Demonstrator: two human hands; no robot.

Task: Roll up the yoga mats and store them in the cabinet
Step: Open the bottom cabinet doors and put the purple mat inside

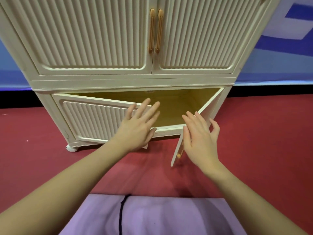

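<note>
At frame centre, a cream ribbed plastic cabinet [132, 80] has both lower doors ajar. The left hand [137, 128] and right hand [199, 139], fingers spread, hold nothing. A rolled lilac yoga mat [160, 216] lies bottom centre.

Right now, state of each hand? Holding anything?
Left hand: open, fingers spread, holding nothing, at the edge of the lower left door.
Right hand: open, fingers spread, holding nothing, beside the swung-out lower right door.
</note>
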